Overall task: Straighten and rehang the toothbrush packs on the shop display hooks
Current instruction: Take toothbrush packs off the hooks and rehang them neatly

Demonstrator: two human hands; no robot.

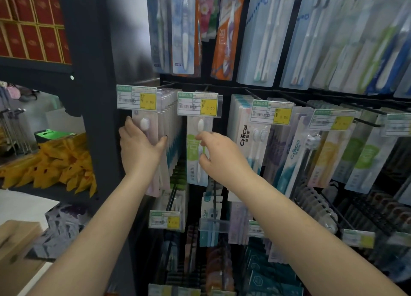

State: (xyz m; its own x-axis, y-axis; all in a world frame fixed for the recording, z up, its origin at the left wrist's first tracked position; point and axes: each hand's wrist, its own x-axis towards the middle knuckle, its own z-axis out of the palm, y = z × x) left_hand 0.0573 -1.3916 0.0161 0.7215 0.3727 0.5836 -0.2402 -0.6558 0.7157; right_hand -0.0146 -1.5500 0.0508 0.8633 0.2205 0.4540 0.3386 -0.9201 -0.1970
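A pale pink toothbrush pack (pixel 145 123) hangs at the front of the leftmost hook's row, under a price tag (pixel 136 97). My left hand (pixel 139 145) grips this pack, fingers on its left edge and thumb on its right. One hook to the right hangs a green-and-white toothbrush pack (pixel 193 160) under its own price tag (pixel 197 104). My right hand (pixel 216 153) pinches that pack at mid-height with curled fingers. Behind the pink pack several more packs (pixel 172 126) fill the same hook.
Further rows of toothbrush packs (pixel 251 135) hang to the right, above and below on black hooks (pixel 364 116). A dark shelf post (pixel 97 100) stands left of the display. Yellow packets (pixel 64 160) lie on a shelf at left; a cardboard box (pixel 15 251) sits bottom left.
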